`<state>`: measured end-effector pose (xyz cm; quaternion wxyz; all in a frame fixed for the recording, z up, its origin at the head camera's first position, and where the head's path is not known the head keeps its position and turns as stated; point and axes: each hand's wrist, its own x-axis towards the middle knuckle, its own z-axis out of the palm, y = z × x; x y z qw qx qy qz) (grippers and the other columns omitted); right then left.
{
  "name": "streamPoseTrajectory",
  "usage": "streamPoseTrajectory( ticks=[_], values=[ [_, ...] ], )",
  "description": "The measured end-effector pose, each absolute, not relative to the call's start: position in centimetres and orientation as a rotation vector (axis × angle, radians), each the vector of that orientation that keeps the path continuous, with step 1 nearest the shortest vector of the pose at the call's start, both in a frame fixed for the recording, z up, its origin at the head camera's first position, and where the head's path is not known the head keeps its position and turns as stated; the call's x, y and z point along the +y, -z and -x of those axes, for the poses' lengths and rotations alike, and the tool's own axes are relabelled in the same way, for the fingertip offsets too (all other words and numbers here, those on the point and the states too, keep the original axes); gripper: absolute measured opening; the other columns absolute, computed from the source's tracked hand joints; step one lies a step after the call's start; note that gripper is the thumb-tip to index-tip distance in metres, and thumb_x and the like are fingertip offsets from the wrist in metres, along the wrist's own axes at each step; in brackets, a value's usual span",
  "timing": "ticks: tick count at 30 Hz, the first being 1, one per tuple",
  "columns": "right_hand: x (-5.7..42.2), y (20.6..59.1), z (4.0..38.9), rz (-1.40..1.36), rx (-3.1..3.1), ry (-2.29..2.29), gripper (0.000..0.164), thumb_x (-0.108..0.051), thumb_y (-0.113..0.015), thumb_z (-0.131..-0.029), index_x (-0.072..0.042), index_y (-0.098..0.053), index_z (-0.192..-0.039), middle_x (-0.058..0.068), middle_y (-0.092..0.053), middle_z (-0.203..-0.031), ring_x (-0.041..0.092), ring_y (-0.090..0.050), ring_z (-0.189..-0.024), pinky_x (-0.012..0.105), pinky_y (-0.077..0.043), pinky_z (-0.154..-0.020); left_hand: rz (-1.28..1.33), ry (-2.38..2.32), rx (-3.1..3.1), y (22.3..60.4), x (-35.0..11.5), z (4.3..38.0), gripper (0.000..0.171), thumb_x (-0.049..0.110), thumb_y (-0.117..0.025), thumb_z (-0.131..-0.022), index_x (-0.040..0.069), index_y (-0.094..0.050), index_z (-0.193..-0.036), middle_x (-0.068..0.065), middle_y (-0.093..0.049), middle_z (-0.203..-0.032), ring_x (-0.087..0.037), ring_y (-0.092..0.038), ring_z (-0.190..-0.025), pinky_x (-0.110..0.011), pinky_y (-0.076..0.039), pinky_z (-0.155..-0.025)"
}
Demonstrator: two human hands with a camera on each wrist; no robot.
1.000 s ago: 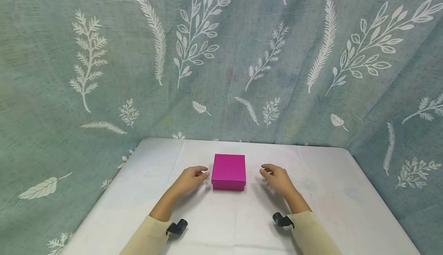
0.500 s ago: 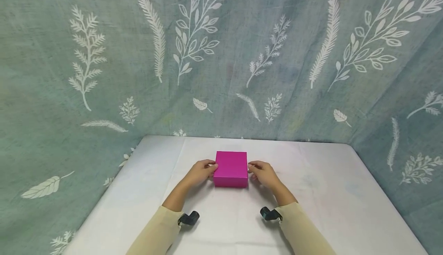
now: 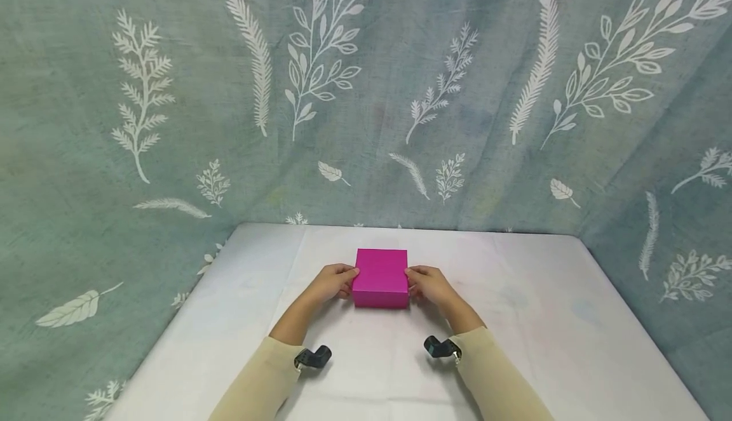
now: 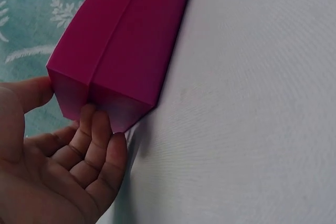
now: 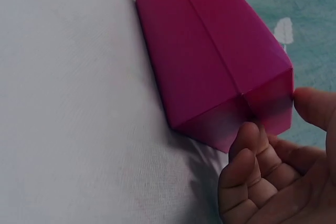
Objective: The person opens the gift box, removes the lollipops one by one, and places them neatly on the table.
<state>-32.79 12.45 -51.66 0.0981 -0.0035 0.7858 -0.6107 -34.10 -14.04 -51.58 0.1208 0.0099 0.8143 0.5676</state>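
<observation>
A magenta lidded box (image 3: 381, 272) rests on the white-covered table, its lid in place. My left hand (image 3: 333, 281) holds it by the left side. In the left wrist view, that thumb touches the lid's edge while curled fingertips press below, near the seam between lid (image 4: 76, 56) and base (image 4: 139, 45). At the opposite side my right hand (image 3: 433, 286) grips the box too, thumb at the top edge and bent fingers by the seam, as the right wrist view shows. What is inside the box is hidden.
The white cloth (image 3: 389, 370) covers the table around the box. A green curtain (image 3: 366, 91) with white leaf prints rises behind the table and at both sides. Black wrist cameras (image 3: 313, 357) sit at the sleeve cuffs.
Both hands have moved inward from beside the box and now touch its left and right sides. The box has stayed in about the same place, lid on.
</observation>
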Motion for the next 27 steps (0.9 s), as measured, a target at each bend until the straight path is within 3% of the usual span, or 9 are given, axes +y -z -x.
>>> streamPoseTrajectory(
  ticks=[8,21,27],
  values=[
    [12.7,51.1,33.0,-0.008,2.271,1.826,0.038,-0.032,-0.059,-0.097,0.002,-0.062,-0.115,0.009,-0.064,-0.090,0.019,-0.060,-0.073,0.031,-0.050,-0.063,-0.029,-1.682,2.390,51.6,-13.9,34.2,0.048,0.040,-0.062,-0.095,-0.002,-0.062,-0.118,-0.009,-0.066,-0.089,-0.020,-0.063,-0.076,-0.032,-0.054,-0.067],
    [12.5,50.2,33.1,0.023,2.320,1.736,0.042,-0.036,-0.061,-0.096,0.000,-0.062,-0.118,0.009,-0.065,-0.095,0.020,-0.059,-0.078,0.030,-0.049,-0.064,-0.008,-1.666,2.447,50.6,-13.9,33.8,0.043,0.037,-0.062,-0.095,0.000,-0.064,-0.117,-0.008,-0.065,-0.087,-0.020,-0.061,-0.076,-0.033,-0.053,-0.067],
    [12.5,49.3,33.1,0.019,2.320,1.775,0.041,-0.034,-0.061,-0.096,0.001,-0.062,-0.118,0.010,-0.065,-0.096,0.021,-0.061,-0.078,0.036,-0.052,-0.071,-0.014,-1.713,2.454,49.8,-13.8,34.0,0.041,0.036,-0.062,-0.095,0.002,-0.064,-0.118,-0.008,-0.066,-0.088,-0.020,-0.061,-0.077,-0.038,-0.053,-0.072]
  ],
)
